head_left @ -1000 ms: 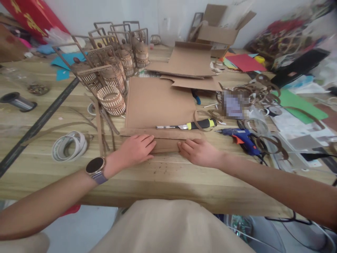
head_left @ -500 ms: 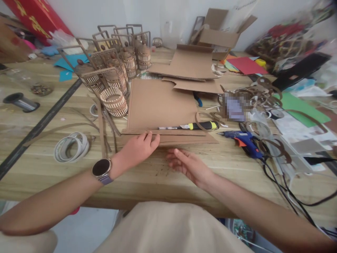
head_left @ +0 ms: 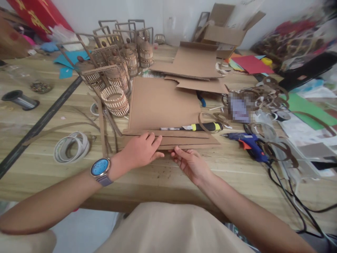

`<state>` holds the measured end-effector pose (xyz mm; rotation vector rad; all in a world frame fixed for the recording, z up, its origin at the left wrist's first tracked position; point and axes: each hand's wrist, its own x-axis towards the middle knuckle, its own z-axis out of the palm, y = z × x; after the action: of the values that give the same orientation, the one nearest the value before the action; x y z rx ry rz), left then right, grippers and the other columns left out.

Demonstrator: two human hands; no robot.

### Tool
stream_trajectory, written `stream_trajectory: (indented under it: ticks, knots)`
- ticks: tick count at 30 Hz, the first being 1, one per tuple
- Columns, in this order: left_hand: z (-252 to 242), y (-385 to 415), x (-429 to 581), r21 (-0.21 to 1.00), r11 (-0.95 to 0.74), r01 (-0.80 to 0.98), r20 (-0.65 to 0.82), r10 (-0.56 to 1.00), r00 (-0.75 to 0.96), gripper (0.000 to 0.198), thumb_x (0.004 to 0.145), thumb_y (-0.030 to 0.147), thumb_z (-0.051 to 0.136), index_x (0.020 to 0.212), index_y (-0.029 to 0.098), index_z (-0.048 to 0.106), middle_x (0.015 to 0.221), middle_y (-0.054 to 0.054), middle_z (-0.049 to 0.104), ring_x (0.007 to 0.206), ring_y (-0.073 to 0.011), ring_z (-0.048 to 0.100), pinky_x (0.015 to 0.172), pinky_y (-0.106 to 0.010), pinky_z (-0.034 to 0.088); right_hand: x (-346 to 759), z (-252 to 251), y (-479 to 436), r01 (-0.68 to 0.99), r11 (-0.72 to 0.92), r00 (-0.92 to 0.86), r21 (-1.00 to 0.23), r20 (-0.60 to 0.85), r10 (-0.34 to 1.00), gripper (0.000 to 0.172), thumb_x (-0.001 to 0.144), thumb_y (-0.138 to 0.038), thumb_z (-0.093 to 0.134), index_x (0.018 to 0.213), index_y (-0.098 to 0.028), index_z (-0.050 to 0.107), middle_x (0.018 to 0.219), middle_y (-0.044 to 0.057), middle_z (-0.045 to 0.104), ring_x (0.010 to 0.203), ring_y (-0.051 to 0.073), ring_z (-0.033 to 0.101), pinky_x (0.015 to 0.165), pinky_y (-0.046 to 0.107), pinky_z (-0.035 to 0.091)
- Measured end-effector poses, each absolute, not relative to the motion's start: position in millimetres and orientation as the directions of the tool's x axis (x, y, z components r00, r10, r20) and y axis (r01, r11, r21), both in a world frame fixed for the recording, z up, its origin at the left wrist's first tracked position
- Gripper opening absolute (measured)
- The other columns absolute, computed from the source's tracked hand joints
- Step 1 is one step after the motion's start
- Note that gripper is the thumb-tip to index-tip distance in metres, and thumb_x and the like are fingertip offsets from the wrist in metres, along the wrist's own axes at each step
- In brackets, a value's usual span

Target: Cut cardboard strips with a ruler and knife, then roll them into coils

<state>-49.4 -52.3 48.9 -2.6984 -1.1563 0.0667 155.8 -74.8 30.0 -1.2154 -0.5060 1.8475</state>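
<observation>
Cardboard strips (head_left: 192,141), braced flat
Left hand (head_left: 139,151) lies loosely spread, seemingly steadying them; right hand (head_left: 193,164) pinches their six-o'clock edge.

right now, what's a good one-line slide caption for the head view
Left hand resting on cardboard strips, right hand at their near edge, blue glue gun to the right.

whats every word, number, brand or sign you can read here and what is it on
"02:5", last digit too blurred to be sure of: watch face.
Yellow characters, too blurred to read: red box, top left.
Green lettering, too small to read: white tape roll.
Small orange label, too blurred to read: long black object, right.
I can't make out any brand.
</observation>
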Motion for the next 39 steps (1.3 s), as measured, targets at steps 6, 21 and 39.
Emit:
stream_trajectory:
  ticks: [6,21,39]
  knots:
    - [55,-45,-47,-0.165,-0.65,0.742,0.009,0.751,0.66,0.055,0.102,0.05,0.035,0.135,0.01,0.057,0.117,-0.016,0.066,0.098,-0.0296,0.059,0.07,-0.037,0.049,155,28,-74,-0.444,-0.578,-0.165,-0.684,-0.572,0.804,0.036,0.046,-0.036,0.095,0.062,-0.015,0.07,0.065,0.0,0.064,0.066,0.01,0.057,0.057,0.022,0.042]
    - [49,-38,-47,-0.225,-0.691,0.687,0.028,0.7,0.713,0.056,0.101,0.05,0.042,0.135,0.007,0.055,0.119,-0.017,0.066,0.092,-0.0283,0.056,0.071,-0.039,0.045,150,38,-74,-0.48,-0.65,-0.241,-0.59,-0.623,0.744,0.04,0.057,-0.037,0.091,0.065,-0.019,0.056,0.046,-0.01,0.043,0.041,0.003,0.035,0.039,0.018,0.027]
    - [43,-26,-58,0.079,-0.682,0.727,0.028,0.731,0.682,0.062,0.096,0.058,0.046,0.136,0.011,0.055,0.125,-0.016,0.061,0.106,-0.031,0.053,0.091,-0.047,0.049,133,36,-71,-0.411,-0.714,-0.307,-0.566,-0.652,0.693,0.031,0.058,-0.033,0.088,0.067,-0.016,0.064,0.044,-0.009,0.046,0.042,0.004,0.033,0.041,0.021,0.024]
